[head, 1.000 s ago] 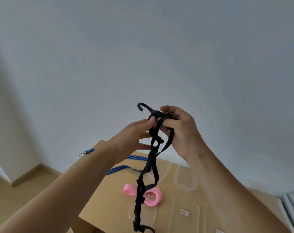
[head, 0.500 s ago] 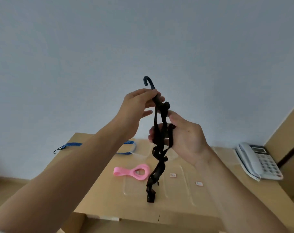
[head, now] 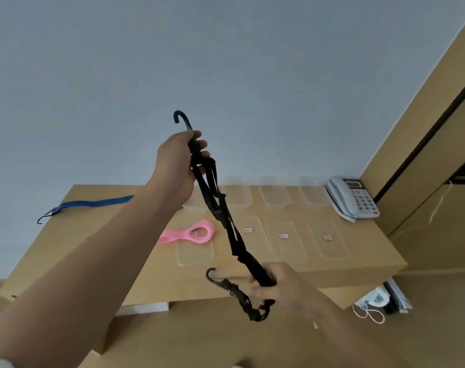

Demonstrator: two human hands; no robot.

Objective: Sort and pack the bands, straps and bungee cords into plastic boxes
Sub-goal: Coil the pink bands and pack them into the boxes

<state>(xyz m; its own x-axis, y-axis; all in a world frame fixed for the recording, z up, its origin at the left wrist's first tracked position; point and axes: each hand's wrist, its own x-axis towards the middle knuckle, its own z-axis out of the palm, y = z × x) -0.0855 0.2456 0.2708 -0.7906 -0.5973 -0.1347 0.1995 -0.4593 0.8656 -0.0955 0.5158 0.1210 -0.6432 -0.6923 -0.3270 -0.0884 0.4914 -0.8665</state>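
- L hand [head: 176,162] raised above the table [head: 98,235], fingers wrapped round black bungee cord [head: 227,224] below its top hook.
- R hand [head: 275,284] low, near table's front edge, fist gripping cord's lower end.
- Cord slants between hands, over table.

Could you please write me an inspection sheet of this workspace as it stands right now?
Surface: tan cardboard table top.
Job's things: black bungee cord held in the air between both hands; blue bungee cord and pink band lying on the top; clear plastic boxes and lids laid out.
Clutter: telephone.
Grips: left hand and right hand each grip the black cord.
Cables: white string lower right.
Surroundings: pale wall.
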